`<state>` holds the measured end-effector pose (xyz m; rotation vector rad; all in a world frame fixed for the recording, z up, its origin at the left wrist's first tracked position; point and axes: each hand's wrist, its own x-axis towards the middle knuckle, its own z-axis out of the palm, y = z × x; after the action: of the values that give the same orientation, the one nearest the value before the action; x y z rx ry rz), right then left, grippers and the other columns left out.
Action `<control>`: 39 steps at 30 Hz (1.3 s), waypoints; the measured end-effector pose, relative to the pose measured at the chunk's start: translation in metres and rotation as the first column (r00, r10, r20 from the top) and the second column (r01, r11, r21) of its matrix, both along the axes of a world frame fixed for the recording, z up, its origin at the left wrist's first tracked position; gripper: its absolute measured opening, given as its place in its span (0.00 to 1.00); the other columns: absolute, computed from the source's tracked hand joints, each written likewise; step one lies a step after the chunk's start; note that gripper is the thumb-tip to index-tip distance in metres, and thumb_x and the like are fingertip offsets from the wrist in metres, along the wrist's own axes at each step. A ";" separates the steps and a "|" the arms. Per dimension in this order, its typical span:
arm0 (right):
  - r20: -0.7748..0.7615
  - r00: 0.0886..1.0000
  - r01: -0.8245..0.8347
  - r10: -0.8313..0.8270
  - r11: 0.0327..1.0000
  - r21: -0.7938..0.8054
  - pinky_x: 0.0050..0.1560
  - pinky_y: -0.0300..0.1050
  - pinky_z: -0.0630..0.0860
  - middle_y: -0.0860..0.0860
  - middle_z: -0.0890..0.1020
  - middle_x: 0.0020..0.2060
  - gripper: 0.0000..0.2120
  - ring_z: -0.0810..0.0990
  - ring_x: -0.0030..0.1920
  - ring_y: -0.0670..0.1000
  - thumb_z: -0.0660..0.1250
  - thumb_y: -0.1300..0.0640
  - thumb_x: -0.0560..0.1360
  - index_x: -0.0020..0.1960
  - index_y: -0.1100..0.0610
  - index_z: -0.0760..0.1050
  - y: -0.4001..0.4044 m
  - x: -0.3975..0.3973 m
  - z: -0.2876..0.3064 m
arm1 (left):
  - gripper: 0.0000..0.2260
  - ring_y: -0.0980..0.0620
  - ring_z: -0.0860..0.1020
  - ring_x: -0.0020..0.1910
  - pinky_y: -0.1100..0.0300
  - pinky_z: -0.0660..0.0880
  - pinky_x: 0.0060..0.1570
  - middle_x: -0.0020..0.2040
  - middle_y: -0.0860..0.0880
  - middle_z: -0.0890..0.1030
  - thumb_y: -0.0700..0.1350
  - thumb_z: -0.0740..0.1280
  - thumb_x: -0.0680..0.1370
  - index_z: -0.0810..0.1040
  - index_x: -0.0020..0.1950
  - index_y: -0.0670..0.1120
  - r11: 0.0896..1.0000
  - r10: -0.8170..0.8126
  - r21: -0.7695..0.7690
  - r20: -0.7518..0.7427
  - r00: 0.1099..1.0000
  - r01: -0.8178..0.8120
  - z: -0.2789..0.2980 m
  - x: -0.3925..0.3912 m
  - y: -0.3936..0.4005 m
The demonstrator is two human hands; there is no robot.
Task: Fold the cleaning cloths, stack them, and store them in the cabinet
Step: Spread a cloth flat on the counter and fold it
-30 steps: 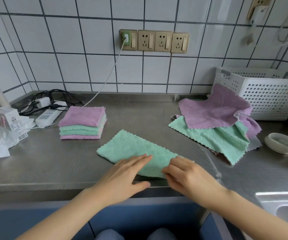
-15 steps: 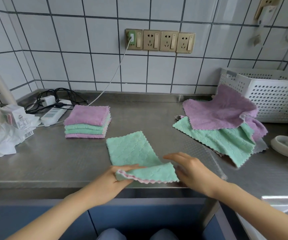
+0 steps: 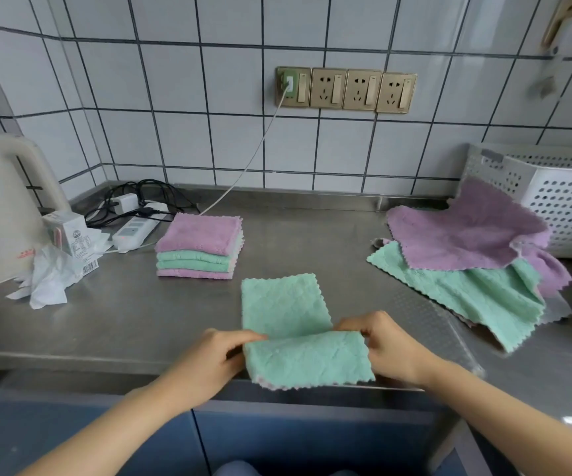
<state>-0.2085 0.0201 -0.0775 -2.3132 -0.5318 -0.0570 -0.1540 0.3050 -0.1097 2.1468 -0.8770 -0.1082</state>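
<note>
A steel counter is seen across the middle of the frame. A white perforated basket is set at the right edge, with unfolded purple and green cloths spread against it. A stack of folded cloths is placed left of centre. At lower centre a green cloth is half doubled over, its near flap pinched at either side by the left hand and the right hand.
</note>
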 end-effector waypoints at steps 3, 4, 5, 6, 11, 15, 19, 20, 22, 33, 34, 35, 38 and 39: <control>-0.045 0.980 0.197 -0.193 0.972 0.130 0.32 0.45 0.62 0.51 0.70 0.26 0.14 0.64 0.32 0.44 0.67 0.59 0.68 0.28 0.64 0.69 0.009 0.030 0.008 | 0.05 0.64 0.77 0.33 0.67 0.74 0.36 0.34 0.59 0.81 0.40 0.69 0.76 0.83 0.46 0.50 0.962 0.202 -0.150 -0.169 0.965 -0.228 0.013 0.019 -0.013; -0.064 0.957 0.291 -0.284 0.940 0.181 0.32 0.45 0.61 0.50 0.67 0.26 0.16 0.63 0.31 0.45 0.68 0.58 0.70 0.28 0.61 0.67 0.013 0.041 0.009 | 0.05 0.60 0.73 0.28 0.64 0.71 0.29 0.30 0.55 0.76 0.44 0.69 0.76 0.81 0.44 0.42 0.934 0.278 -0.156 -0.252 0.927 -0.323 0.016 0.027 -0.020; -0.106 0.927 0.376 -0.361 0.902 0.214 0.32 0.44 0.61 0.51 0.67 0.26 0.17 0.64 0.29 0.46 0.69 0.57 0.73 0.29 0.59 0.67 0.018 0.053 0.011 | 0.11 0.57 0.69 0.27 0.62 0.68 0.25 0.30 0.51 0.73 0.46 0.70 0.75 0.80 0.44 0.38 0.904 0.336 -0.139 -0.356 0.872 -0.405 0.018 0.034 -0.025; -0.162 0.894 0.446 -0.419 0.867 0.222 0.31 0.43 0.63 0.52 0.68 0.27 0.16 0.65 0.28 0.48 0.69 0.55 0.74 0.31 0.59 0.69 0.022 0.065 0.009 | 0.13 0.55 0.68 0.26 0.62 0.67 0.23 0.31 0.49 0.71 0.47 0.70 0.75 0.79 0.43 0.36 0.880 0.363 -0.118 -0.457 0.812 -0.460 0.019 0.039 -0.029; -0.256 0.743 0.625 -0.618 0.778 -0.067 0.36 0.45 0.73 0.56 0.73 0.31 0.13 0.74 0.34 0.56 0.66 0.54 0.73 0.36 0.62 0.72 0.030 0.096 -0.010 | 0.13 0.55 0.63 0.21 0.65 0.63 0.19 0.26 0.50 0.65 0.44 0.71 0.74 0.69 0.35 0.44 0.825 0.452 -0.063 -0.524 0.722 -0.562 0.015 0.049 -0.038; -0.185 0.729 0.660 -0.659 0.749 -0.064 0.45 0.53 0.78 0.63 0.82 0.41 0.16 0.80 0.47 0.62 0.62 0.55 0.76 0.46 0.70 0.76 0.035 0.095 -0.012 | 0.13 0.54 0.64 0.20 0.64 0.64 0.19 0.27 0.50 0.63 0.44 0.69 0.75 0.67 0.35 0.43 0.814 0.488 -0.080 -0.442 0.753 -0.575 0.011 0.050 -0.041; -0.123 0.749 0.651 -0.651 0.758 -0.046 0.49 0.53 0.77 0.63 0.82 0.46 0.16 0.79 0.51 0.62 0.60 0.54 0.78 0.49 0.68 0.76 0.039 0.094 -0.014 | 0.14 0.54 0.66 0.17 0.62 0.65 0.22 0.25 0.51 0.65 0.45 0.67 0.77 0.66 0.35 0.44 0.814 0.509 -0.086 -0.370 0.777 -0.574 0.010 0.048 -0.044; -0.117 0.755 0.645 -0.645 0.763 -0.049 0.49 0.53 0.77 0.63 0.82 0.46 0.16 0.79 0.51 0.62 0.60 0.54 0.79 0.49 0.68 0.76 0.040 0.094 -0.014 | 0.14 0.54 0.67 0.16 0.62 0.65 0.23 0.24 0.51 0.66 0.45 0.67 0.76 0.66 0.35 0.44 0.815 0.516 -0.080 -0.352 0.781 -0.574 0.010 0.048 -0.044; -0.117 0.757 0.639 -0.643 0.766 -0.074 0.47 0.52 0.77 0.62 0.82 0.45 0.15 0.79 0.50 0.63 0.59 0.55 0.79 0.49 0.67 0.75 0.040 0.094 -0.014 | 0.10 0.52 0.71 0.19 0.59 0.67 0.26 0.26 0.50 0.70 0.45 0.68 0.75 0.70 0.38 0.43 0.817 0.533 -0.066 -0.295 0.793 -0.573 0.013 0.047 -0.045; 0.300 0.886 0.464 -0.355 0.717 -0.520 0.59 0.52 0.70 0.55 0.65 0.67 0.21 0.65 0.64 0.60 0.54 0.49 0.79 0.70 0.52 0.63 0.060 0.083 -0.016 | 0.24 0.55 0.47 0.77 0.54 0.47 0.75 0.78 0.54 0.54 0.57 0.55 0.81 0.59 0.76 0.52 0.886 0.134 0.398 0.271 0.953 -0.238 0.004 0.054 -0.033; 0.269 0.909 0.417 -0.319 0.718 -0.557 0.66 0.53 0.65 0.54 0.62 0.71 0.22 0.61 0.69 0.60 0.52 0.47 0.80 0.73 0.50 0.60 0.058 0.081 -0.022 | 0.26 0.56 0.44 0.77 0.52 0.46 0.75 0.79 0.55 0.51 0.58 0.53 0.81 0.56 0.77 0.53 0.866 0.144 0.442 0.226 0.963 -0.233 0.002 0.054 -0.032; 0.219 0.923 0.383 -0.315 0.723 -0.574 0.71 0.54 0.59 0.53 0.58 0.74 0.24 0.55 0.73 0.60 0.49 0.46 0.81 0.75 0.49 0.57 0.055 0.079 -0.027 | 0.26 0.55 0.43 0.77 0.50 0.45 0.75 0.79 0.56 0.48 0.60 0.52 0.81 0.54 0.78 0.53 0.850 0.162 0.470 0.199 0.966 -0.239 0.001 0.053 -0.030; 0.079 0.930 0.337 -0.358 0.749 -0.571 0.76 0.57 0.46 0.53 0.50 0.77 0.27 0.46 0.77 0.59 0.43 0.43 0.81 0.78 0.48 0.45 0.042 0.073 -0.041 | 0.28 0.51 0.44 0.78 0.48 0.45 0.75 0.79 0.54 0.46 0.61 0.52 0.80 0.52 0.78 0.53 0.830 0.238 0.477 0.168 0.957 -0.290 0.001 0.051 -0.027; 0.066 0.929 0.335 -0.365 0.748 -0.573 0.76 0.57 0.45 0.53 0.50 0.77 0.28 0.45 0.77 0.59 0.41 0.42 0.81 0.78 0.49 0.42 0.039 0.071 -0.044 | 0.28 0.49 0.44 0.78 0.49 0.46 0.75 0.79 0.52 0.47 0.61 0.52 0.80 0.52 0.78 0.53 0.829 0.262 0.470 0.153 0.953 -0.304 0.002 0.050 -0.027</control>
<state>-0.1375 0.0590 -0.1210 -2.9843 -0.0667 -0.0166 -0.1040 0.2779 -0.1081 2.7551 -0.6034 -0.0977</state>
